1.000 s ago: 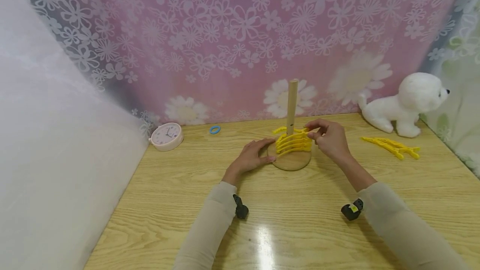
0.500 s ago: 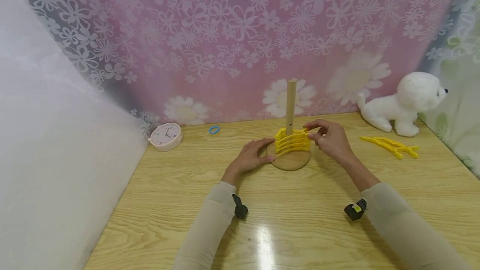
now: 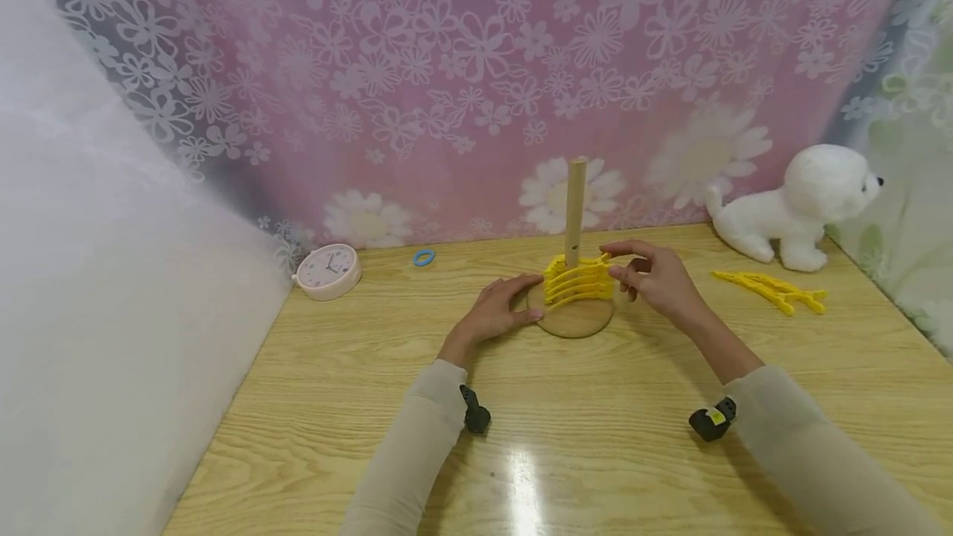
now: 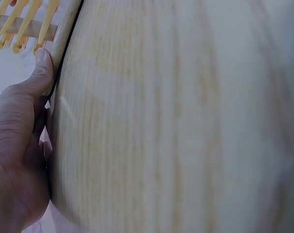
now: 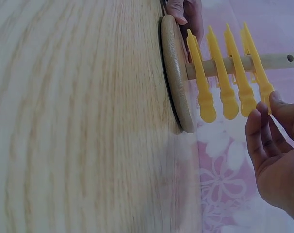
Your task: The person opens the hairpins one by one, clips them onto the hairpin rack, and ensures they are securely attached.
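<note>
Your right hand (image 3: 658,279) pinches one end of the top yellow strip (image 5: 255,58) between thumb and fingers, a light hold that suits thin plastic; ease that end level, since it looks slightly angled against the three lower yellow strips (image 5: 224,87), and avoid squeezing hard enough to bow it. Your left hand (image 3: 491,310) clenches nothing: its fingers lie extended, resting against the rim of the round wooden base (image 3: 577,323), which seems a sound way to stop it turning. All four strips are smooth and gently curved with rounded ends, tiered low about the upright wooden post (image 3: 576,205), though how they join is hidden. The base stands toward the back edge of the wood-grained worktop (image 3: 357,420). Farther out, more slender yellow pieces (image 3: 773,294) lie near the right edge, below a fluffy white plush dog (image 3: 774,222) at the back right corner
</note>
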Available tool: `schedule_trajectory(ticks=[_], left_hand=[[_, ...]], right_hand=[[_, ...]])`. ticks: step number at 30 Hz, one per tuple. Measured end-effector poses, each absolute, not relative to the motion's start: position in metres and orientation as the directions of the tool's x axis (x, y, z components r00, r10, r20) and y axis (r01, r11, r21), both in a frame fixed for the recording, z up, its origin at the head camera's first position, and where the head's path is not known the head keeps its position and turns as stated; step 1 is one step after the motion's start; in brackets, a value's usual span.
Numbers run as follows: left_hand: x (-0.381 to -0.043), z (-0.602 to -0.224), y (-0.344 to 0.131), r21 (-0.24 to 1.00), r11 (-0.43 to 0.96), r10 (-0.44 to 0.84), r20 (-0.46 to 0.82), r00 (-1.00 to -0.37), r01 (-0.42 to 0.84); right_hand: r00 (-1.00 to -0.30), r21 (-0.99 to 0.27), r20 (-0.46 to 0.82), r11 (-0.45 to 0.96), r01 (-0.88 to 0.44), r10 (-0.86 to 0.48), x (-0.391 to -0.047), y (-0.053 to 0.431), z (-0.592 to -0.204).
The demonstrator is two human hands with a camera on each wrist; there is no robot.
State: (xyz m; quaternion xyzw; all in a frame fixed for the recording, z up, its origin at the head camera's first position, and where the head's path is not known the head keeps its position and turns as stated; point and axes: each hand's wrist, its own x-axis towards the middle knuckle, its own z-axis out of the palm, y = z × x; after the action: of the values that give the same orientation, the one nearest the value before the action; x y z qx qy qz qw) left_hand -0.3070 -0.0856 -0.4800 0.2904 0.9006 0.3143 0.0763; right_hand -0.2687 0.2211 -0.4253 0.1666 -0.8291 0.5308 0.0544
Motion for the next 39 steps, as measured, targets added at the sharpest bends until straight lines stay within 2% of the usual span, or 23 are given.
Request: schedule_trajectory(ticks=[16, 26, 34, 39], left_hand=[[-0.307, -0.482, -0.086, 0.640, 0.607, 0.580, 0.048, -0.813, 0.471], [-0.309, -0.482, -0.088, 0.645, 0.614, 0.566, 0.041, -0.823, 0.455], [-0.309, -0.482, -0.088, 0.639, 0.617, 0.571, 0.039, -0.820, 0.460], [-0.309, -0.482, -0.088, 0.639, 0.615, 0.573, 0.041, -0.819, 0.462]], right_hand=[[-0.948, -0.902, 0.258, 0.306, -0.306, -0.187, -0.255, 0.248, -0.427], [-0.983, -0.921, 0.167, 0.345, -0.182, -0.074, -0.242, 0.298, -0.436], [-0.985, -0.936, 0.167, 0.308, -0.171, -0.037, -0.230, 0.346, -0.439], [-0.994, -0.934, 0.106, 0.346, -0.088, 0.036, -0.222, 0.374, -0.445]])
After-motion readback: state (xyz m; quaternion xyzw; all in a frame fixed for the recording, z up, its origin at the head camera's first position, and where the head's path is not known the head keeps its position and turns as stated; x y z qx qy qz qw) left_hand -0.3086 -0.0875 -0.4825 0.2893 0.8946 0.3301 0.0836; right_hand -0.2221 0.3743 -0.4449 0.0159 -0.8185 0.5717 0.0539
